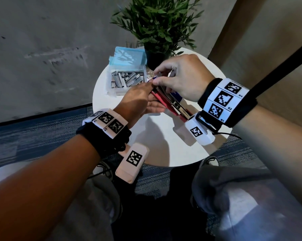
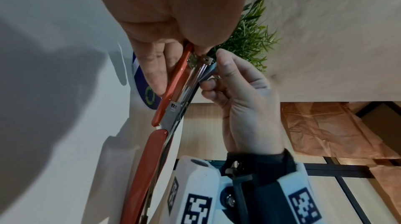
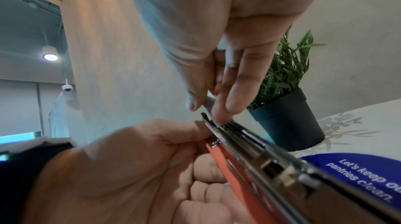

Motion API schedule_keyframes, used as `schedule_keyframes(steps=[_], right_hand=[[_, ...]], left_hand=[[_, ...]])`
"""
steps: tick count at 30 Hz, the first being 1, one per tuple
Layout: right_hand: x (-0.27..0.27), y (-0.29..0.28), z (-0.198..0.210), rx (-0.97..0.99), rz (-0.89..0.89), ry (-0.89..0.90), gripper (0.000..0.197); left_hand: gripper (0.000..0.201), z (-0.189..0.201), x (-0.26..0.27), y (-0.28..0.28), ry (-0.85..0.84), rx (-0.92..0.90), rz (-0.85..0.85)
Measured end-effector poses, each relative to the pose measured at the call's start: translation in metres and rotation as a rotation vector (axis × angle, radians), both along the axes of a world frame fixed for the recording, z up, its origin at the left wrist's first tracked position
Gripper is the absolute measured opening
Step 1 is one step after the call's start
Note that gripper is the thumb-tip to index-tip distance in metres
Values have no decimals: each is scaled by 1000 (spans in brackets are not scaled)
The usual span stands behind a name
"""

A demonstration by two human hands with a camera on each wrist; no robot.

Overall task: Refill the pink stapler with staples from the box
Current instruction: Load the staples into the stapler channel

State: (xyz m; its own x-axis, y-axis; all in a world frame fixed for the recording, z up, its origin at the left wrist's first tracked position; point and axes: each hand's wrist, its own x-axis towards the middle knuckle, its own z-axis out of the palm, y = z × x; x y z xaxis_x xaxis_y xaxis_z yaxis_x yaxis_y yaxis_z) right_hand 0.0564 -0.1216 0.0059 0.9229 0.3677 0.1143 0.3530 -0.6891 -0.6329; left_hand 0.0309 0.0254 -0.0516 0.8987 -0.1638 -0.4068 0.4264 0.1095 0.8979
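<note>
1. Pink plastic-and-metal stapler [image 1: 166, 101] is opened out flat, held just above the round white surface [image 1: 164, 146], lying from 10 o'clock down to 4 o'clock in the head view; its metal staple channel [image 3: 245, 140] faces up.
2. Left hand [image 1: 138, 101]: grip curled round the stapler's front end from below, thumb pressed at the channel tip, fingers under the pink base.
3. Right hand [image 1: 181, 75]: grip pinched, thumb + forefinger on a short grey strip of staples [image 2: 208, 71], angled at the channel's front end. Not seated yet, by the look of it.
4. Clear plastic box of loose staple strips [image 1: 126, 79], pale blue lid [image 1: 129, 56] tipped back, sits at 11 o'clock on the surface, just beside the black-potted green plant [image 1: 157, 26] at 12.
5. Risks, as I judge them:
   - strip goes in crooked → jams or rides the channel wall.
   - pinch too hard → strip snaps, bits drop onto the surface or floor.
   - pusher spring, if it's pulled back, could snap forward onto a fingertip.
   - left grip slackens → stapler swings at the hinge, strip slides out.
</note>
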Motion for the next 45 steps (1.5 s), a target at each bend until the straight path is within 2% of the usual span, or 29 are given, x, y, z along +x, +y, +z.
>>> schedule_keyframes(steps=[11,23,33,38,45], right_hand=[[-2,2,8,6,-32,24,24],[0,2,5,-14,-18,20,19],[-1,6,-2,-184,19,-86,25],[-2,5,-8,-228,21,-79,21],[-3,5,-3,-286,43,-39,20]], left_hand=[[41,3,0,1,4,3,-10],[44,2,0,0,17,34,-17],[43,-3,2,2,-15,69,-10],[38,-1,4,5,-2,39,12],[40,-5,3,5,-12,52,-7]])
